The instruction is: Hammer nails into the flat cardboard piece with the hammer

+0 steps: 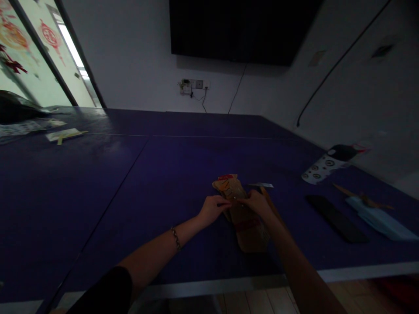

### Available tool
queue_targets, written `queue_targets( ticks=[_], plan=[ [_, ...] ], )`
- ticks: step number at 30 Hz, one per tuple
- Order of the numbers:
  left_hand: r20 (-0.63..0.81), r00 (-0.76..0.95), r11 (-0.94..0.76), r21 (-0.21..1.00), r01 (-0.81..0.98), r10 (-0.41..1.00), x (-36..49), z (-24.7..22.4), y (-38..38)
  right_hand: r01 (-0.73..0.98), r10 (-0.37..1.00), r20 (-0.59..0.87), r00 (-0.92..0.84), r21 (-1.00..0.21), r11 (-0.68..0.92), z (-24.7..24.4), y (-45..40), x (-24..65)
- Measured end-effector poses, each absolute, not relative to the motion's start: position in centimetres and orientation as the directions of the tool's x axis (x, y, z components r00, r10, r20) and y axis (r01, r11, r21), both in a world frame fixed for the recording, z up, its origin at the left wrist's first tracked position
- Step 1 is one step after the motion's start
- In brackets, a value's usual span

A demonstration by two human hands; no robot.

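A brown cardboard packet (250, 235), with red bands and a torn-looking, printed far end, lies on the table in front of me. My left hand (213, 209) pinches at its left edge with thumb and forefinger. From the other side, my right hand (255, 202) has its fingertips closed on the same packet, close to the left fingertips. What exactly lies between the fingers is small and dark. Just beyond the right hand is a thin pale strip (263, 185). A brown strip (270, 203) runs partly behind my right wrist.
To the right are a black flat oblong (335, 218), a light blue folded cloth-like item (381, 218) and a white patterned bottle (322, 168) lying tilted. Papers (67, 134) and a dark bag (16, 107) sit far left. The purple table (183, 161) meets a wall.
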State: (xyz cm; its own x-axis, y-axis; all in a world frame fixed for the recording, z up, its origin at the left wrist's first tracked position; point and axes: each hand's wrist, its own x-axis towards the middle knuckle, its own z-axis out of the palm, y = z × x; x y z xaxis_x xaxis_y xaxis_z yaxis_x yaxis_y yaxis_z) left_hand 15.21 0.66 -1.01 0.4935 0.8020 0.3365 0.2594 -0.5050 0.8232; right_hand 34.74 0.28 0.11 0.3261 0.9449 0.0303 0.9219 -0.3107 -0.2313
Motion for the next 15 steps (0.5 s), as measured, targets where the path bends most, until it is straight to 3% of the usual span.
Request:
queue_targets(
  ticks=[9, 15],
  plan=[
    [0.499, 0.507, -0.689, 0.654, 0.312, 0.703, 17.1, -0.6, 1.0, 0.92, 0.938, 0.082, 0.338, -0.24, -0.31, -0.2, -0.4, 34.4],
    [0.422, 0.472, -0.629, 0.599, 0.496, 0.774, 17.5, -0.7, 0.6, 0.925, 0.938, 0.119, 0.326, -0.246, -0.291, -0.4, -0.8, 34.1]
  ],
)
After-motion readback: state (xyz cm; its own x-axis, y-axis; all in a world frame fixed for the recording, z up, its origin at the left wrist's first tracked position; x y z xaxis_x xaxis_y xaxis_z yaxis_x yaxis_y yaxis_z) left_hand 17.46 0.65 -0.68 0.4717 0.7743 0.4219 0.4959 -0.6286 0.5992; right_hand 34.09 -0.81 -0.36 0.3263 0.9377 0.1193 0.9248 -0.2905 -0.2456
